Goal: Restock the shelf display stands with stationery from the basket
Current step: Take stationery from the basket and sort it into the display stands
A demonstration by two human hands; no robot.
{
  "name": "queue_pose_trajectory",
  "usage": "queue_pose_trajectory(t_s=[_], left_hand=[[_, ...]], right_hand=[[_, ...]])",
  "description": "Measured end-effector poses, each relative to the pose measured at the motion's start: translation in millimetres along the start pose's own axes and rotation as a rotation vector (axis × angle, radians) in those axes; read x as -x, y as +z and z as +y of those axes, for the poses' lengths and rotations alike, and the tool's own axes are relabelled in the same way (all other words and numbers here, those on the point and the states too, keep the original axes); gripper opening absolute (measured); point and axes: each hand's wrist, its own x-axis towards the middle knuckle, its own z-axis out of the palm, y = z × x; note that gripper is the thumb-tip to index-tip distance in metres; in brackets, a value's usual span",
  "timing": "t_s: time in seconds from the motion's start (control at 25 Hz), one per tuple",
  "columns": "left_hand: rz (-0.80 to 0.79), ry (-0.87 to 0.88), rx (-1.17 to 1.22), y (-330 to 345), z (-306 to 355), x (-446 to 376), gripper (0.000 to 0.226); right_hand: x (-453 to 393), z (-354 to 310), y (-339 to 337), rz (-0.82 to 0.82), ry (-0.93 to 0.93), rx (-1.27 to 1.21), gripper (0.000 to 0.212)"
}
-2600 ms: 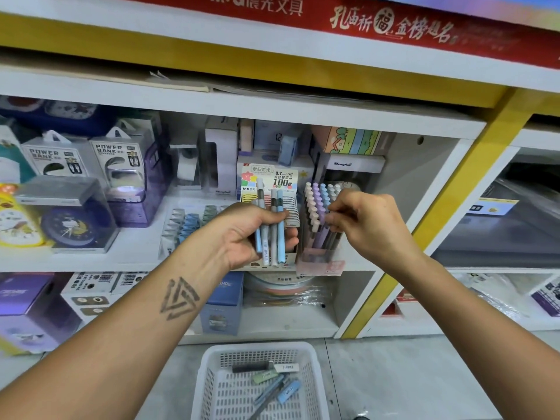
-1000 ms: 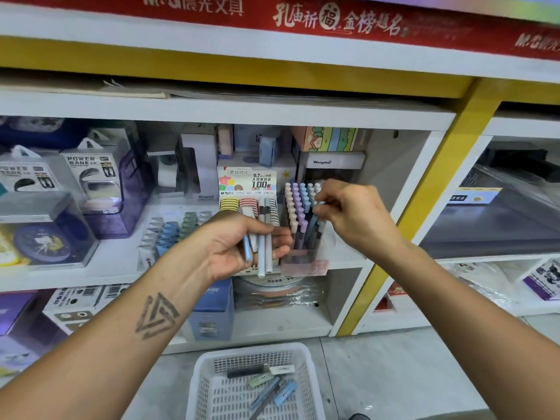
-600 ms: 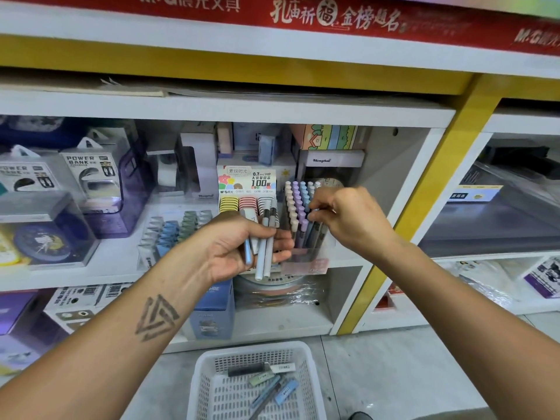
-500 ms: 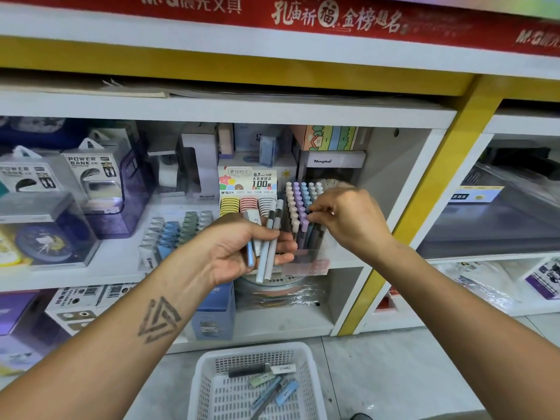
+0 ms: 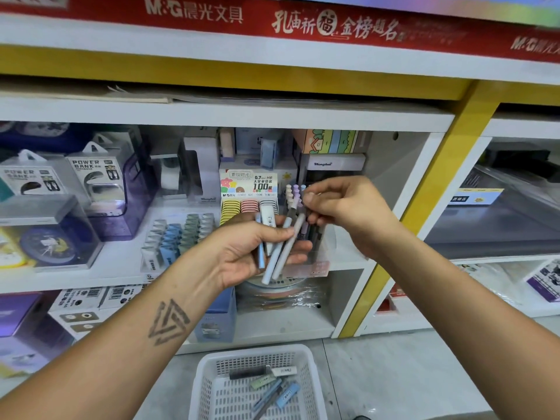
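Note:
My left hand (image 5: 251,253) grips a small bunch of pastel pens (image 5: 277,256) in front of the middle shelf. My right hand (image 5: 342,213) pinches the top of one pale pen (image 5: 295,234) that still lies in the bunch. Behind both hands stands a clear pen display stand (image 5: 315,265) filled with upright pastel pens (image 5: 294,192), mostly hidden by the hands. A white plastic basket (image 5: 209,380) sits on the floor below, holding several loose pens and lead cases (image 5: 274,389).
A lead-refill display box (image 5: 248,189) stands left of the pen stand, with rows of erasers (image 5: 175,237) further left. Power bank boxes (image 5: 94,174) and a clock box (image 5: 45,234) fill the left shelf. A yellow post (image 5: 424,192) bounds the bay on the right.
My right hand has come off the pens in the stand and moved left and up, now pinching the top of a pen in the left hand's bunch. The left hand stays put.

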Motion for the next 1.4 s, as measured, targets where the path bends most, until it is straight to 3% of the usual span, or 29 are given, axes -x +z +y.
queue_pose_trajectory(t_s=[0.08, 0.24, 0.56, 0.68, 0.84, 0.96, 1.16, 1.4], left_hand=[[0.062, 0.02, 0.008, -3.7, 3.1, -0.8, 0.022], [0.179, 0.047, 0.05, -11.2, 9.5, -0.3, 0.015], [0.176, 0.023, 0.062, -5.6, 6.3, 3.0, 0.024], [0.17, 0.015, 0.054, -7.6, 6.4, 3.1, 0.023], [0.142, 0.011, 0.038, -7.8, 6.1, 3.3, 0.019], [0.119, 0.001, 0.022, -4.8, 2.5, 1.6, 0.02], [0.098, -0.018, -0.009, -0.7, -2.2, -0.2, 0.017], [0.086, -0.035, 0.002, 2.0, -4.2, -1.9, 0.02]], right_hand=[[0.2, -9.4, -15.0, 0.103, -0.081, -0.027, 0.009], [3.7, -11.8, -35.3, 0.2, -0.398, 0.41, 0.009], [7.8, 22.5, -11.7, 0.077, -0.421, 0.933, 0.005], [6.2, 18.6, -13.8, 0.081, -0.423, 0.874, 0.004], [-4.2, -2.6, -47.9, 0.232, -0.316, 0.364, 0.025], [-0.8, 4.3, -53.2, 0.294, -0.36, 0.555, 0.014], [4.1, 34.0, -36.0, 0.143, -0.455, 0.91, 0.007], [6.3, 37.3, -38.0, 0.108, -0.528, 0.9, 0.006]])
